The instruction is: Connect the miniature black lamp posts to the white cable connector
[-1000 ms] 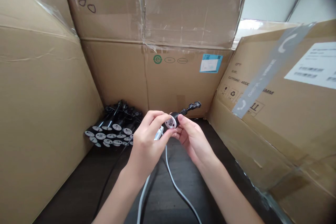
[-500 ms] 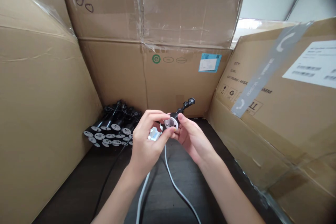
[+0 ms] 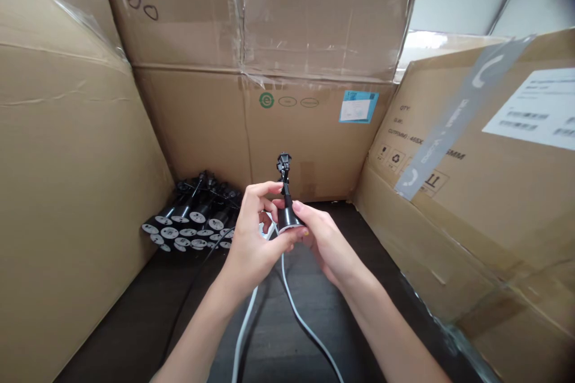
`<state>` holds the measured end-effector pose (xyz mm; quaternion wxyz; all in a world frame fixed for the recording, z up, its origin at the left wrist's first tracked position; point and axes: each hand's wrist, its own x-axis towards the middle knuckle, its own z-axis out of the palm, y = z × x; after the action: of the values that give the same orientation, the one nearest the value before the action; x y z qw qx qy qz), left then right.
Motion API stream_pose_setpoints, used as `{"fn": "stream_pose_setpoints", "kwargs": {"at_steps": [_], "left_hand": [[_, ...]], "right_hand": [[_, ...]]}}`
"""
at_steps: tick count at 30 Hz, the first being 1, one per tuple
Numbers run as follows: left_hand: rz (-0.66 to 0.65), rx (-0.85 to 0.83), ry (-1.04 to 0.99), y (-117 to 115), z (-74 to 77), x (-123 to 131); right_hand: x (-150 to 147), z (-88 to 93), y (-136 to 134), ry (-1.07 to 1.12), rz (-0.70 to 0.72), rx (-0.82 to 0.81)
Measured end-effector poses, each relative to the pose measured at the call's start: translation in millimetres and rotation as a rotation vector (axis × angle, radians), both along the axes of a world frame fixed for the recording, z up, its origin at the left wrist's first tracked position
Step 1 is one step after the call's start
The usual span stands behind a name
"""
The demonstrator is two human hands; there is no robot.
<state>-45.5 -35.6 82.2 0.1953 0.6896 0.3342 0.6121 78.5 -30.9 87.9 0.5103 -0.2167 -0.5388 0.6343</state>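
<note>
Black moulded connector (image 3: 287, 219) held upright above the dark tabletop (image 3: 269, 347), thin stem and small end fitting (image 3: 283, 163) pointing up; left hand (image 3: 254, 239) closed around the barrel, thumb against its lower rim; right hand (image 3: 326, 242) pinching from the opposite side with fingertips only, apparently for steady two-sided control; white cable (image 3: 286, 290) trailing from behind the left hand toward the tabletop's near edge, slack, likely left loose for free handling; matching black connectors (image 3: 188, 221) heaped at the tabletop's back corner against cardboard cartons (image 3: 314, 143), seemingly kept out of the working space; thin black cable (image 3: 188, 293) lying beside the heap.
</note>
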Motion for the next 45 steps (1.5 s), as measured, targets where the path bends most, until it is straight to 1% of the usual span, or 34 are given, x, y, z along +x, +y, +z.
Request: {"fn": "stream_pose_setpoints", "kwargs": {"at_steps": [3, 5, 7, 10, 12, 14, 16, 19, 22, 25, 27, 29, 31, 34, 39, 45], "left_hand": [[0.079, 0.101, 0.183, -2.3, 2.0, 0.4], [0.081, 0.168, 0.263, -3.0, 2.9, 0.4], [0.051, 0.202, 0.286, -2.2, 2.6, -0.3], [0.06, 0.18, 0.262, -0.2, 1.2, -2.3], [0.07, 0.115, 0.208, 0.4, 0.8, -3.1], [0.038, 0.041, 0.122, 0.2, 0.5, -3.0], [-0.013, -0.003, 0.015, -0.2, 0.2, -2.3], [-0.056, -0.038, -0.101, -0.4, -0.1, -1.9], [-0.065, -0.068, -0.122, -1.1, 2.0, -2.5], [-0.085, -0.087, -0.115, -2.3, 5.4, -3.6], [-0.093, -0.097, -0.1, -2.5, 6.8, -4.3], [-0.088, -0.093, -0.071, -1.9, 6.5, -4.9], [-0.062, -0.06, -0.028, -0.4, 4.4, -5.1], [0.023, 0.026, 0.069, 2.4, -1.0, -4.2], [0.137, 0.204, 0.207, 5.0, -8.5, 0.2], [0.27, 0.309, 0.288, 2.6, -12.4, 2.1]], "right_hand": [[0.0, -1.4, 0.2, -0.039, -0.063, 0.062], [0.6, -1.2, 0.3, -0.08, -0.096, 0.099], [1.6, -0.6, 1.0, -0.136, -0.138, 0.124], [3.6, 0.3, 2.6, -0.218, -0.227, 0.173], [5.3, 1.1, 3.2, -0.231, -0.289, 0.225], [7.0, 2.4, 3.1, -0.233, -0.337, 0.259], [8.8, 4.0, 2.5, -0.245, -0.343, 0.253], [11.4, 6.0, 2.2, -0.243, -0.288, 0.229], [13.6, 6.7, 3.1, -0.224, -0.282, 0.23], [14.7, 6.5, 2.3, -0.229, -0.368, 0.266], [14.7, 6.7, 0.0, -0.248, -0.433, 0.326], [14.3, 7.4, -3.1, -0.269, -0.459, 0.391], [14.0, 8.1, -5.4, -0.282, -0.462, 0.444], [13.7, 8.4, -6.4, -0.318, -0.466, 0.482], [12.3, 6.2, -5.7, -0.389, -0.441, 0.493], [8.3, 3.0, -6.5, -0.377, -0.403, 0.51]]}}
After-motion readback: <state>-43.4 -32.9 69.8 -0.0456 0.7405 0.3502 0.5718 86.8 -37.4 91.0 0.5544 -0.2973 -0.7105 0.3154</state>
